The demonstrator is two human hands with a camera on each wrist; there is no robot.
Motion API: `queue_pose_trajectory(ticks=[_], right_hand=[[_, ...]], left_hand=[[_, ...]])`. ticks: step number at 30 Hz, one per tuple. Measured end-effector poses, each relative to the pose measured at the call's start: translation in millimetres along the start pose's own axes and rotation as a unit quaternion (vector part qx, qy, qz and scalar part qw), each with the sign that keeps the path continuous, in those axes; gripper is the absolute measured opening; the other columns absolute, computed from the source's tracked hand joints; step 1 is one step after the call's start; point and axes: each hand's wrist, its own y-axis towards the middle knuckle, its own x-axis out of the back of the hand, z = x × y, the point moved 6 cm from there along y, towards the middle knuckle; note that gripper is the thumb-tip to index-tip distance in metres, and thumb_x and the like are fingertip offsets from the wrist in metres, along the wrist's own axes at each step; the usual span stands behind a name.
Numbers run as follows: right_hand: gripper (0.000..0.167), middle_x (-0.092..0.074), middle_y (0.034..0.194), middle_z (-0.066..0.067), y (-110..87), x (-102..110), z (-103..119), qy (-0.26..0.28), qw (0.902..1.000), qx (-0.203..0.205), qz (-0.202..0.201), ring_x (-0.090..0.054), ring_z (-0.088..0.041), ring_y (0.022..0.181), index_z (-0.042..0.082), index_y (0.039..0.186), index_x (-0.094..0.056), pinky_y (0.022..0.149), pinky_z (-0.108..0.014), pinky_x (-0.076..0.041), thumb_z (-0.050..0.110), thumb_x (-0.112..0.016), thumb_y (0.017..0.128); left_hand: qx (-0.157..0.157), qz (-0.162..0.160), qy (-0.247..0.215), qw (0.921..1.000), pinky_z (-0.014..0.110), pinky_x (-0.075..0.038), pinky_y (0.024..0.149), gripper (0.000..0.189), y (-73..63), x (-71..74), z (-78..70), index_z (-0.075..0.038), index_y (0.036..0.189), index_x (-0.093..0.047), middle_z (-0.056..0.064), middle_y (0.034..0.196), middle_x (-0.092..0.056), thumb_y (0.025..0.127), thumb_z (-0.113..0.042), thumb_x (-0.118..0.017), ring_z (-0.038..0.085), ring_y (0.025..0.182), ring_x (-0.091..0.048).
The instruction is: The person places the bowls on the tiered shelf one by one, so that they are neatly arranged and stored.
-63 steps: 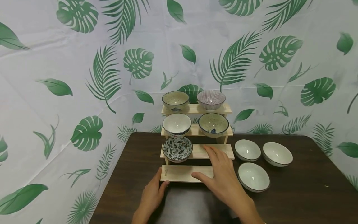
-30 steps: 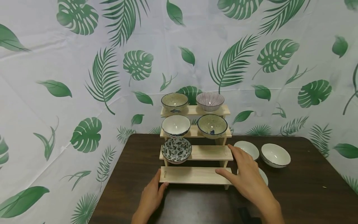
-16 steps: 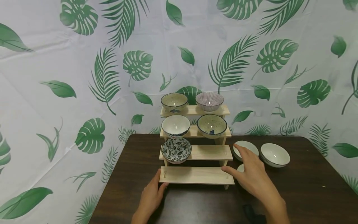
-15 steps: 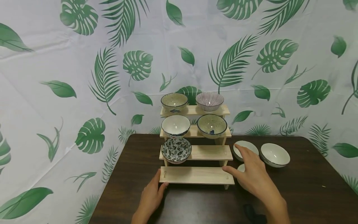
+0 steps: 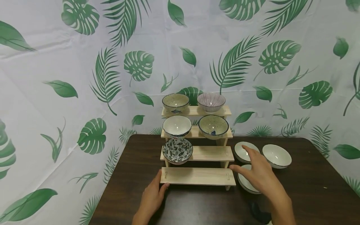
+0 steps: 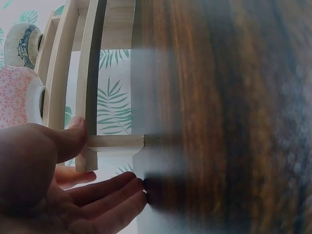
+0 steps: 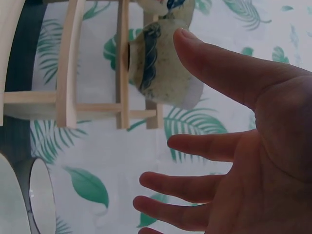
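Note:
A tiered wooden display rack [image 5: 197, 176] stands on the table. My left hand [image 5: 152, 195] pinches the left end of its lowest shelf; in the left wrist view the thumb [image 6: 73, 136] lies on the shelf's edge and the other fingers reach past its end. My right hand [image 5: 260, 173] hovers right of the rack with spread fingers, holding nothing. Beneath and beside it sit white-inside bowls, one behind [image 5: 244, 151], one to the right [image 5: 277, 156] and one in front [image 5: 247, 181], partly covered by the hand. A black-and-white floral bowl [image 5: 177, 151] rests on the second-lowest shelf.
Higher shelves bear a white bowl [image 5: 177, 125], a speckled green bowl [image 5: 213, 126], another speckled bowl [image 5: 175, 101] and a striped bowl [image 5: 211, 101]. The dark wooden table [image 5: 202, 206] meets a leaf-print cloth [image 5: 168, 40] behind.
My right hand has moved right, from over the rack's lower shelves to the bowls beside it, uncovering the lowest shelf's right end. My left hand has stayed at the rack.

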Motion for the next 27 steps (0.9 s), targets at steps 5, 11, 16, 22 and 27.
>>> queue_pose_trajectory(ticks=[5,11,16,22,27], right_hand=[[0.101,-0.038,0.156,-0.036,4.2,-1,-7,-0.007,1.0000,0.004,0.002,-0.039,-0.061,0.137,-0.001,0.158,-0.032,0.102,-0.078,-0.033,0.060,-0.074,0.089],[0.105,-0.038,0.155,-0.037,8.3,-3,-16,-0.013,0.9998,-0.005,0.011,-0.038,-0.061,0.137,-0.003,0.157,-0.033,0.102,-0.078,-0.034,0.061,-0.076,0.087],[0.103,-0.037,0.155,-0.038,9.4,-4,-23,-0.016,0.9996,-0.013,0.021,-0.036,-0.063,0.136,-0.003,0.157,-0.033,0.100,-0.080,-0.032,0.058,-0.077,0.087],[0.103,-0.040,0.153,-0.038,10.9,-6,-29,-0.021,0.9992,-0.018,0.028,-0.039,-0.062,0.135,-0.004,0.156,-0.035,0.100,-0.078,-0.034,0.057,-0.078,0.086],[0.103,-0.043,0.150,-0.040,14.1,-12,-36,-0.036,0.9985,-0.021,0.035,-0.042,-0.063,0.133,-0.005,0.155,-0.036,0.097,-0.078,-0.037,0.058,-0.079,0.085]], left_hand=[[0.001,0.001,-0.001,1.0000,0.062,-0.052,0.095,0.068,0.4,0.0,-0.3,-0.004,0.155,-0.045,0.024,0.144,-0.060,0.099,-0.035,-0.069,0.045,0.126,-0.063],[0.012,0.005,-0.002,0.9999,0.062,-0.052,0.096,0.068,0.9,-0.9,0.6,-0.006,0.155,-0.045,0.023,0.145,-0.060,0.100,-0.036,-0.069,0.045,0.127,-0.062],[0.010,0.001,0.000,0.9999,0.062,-0.052,0.096,0.067,1.2,-1.0,0.9,-0.006,0.155,-0.045,0.023,0.145,-0.060,0.100,-0.036,-0.069,0.045,0.127,-0.062],[0.007,0.002,0.001,1.0000,0.063,-0.052,0.095,0.067,1.8,-1.2,0.9,-0.006,0.155,-0.045,0.023,0.145,-0.060,0.099,-0.035,-0.069,0.045,0.126,-0.063],[0.007,0.001,0.000,1.0000,0.063,-0.052,0.095,0.067,1.8,-1.7,2.3,-0.005,0.155,-0.045,0.023,0.145,-0.060,0.099,-0.035,-0.069,0.045,0.126,-0.063]])
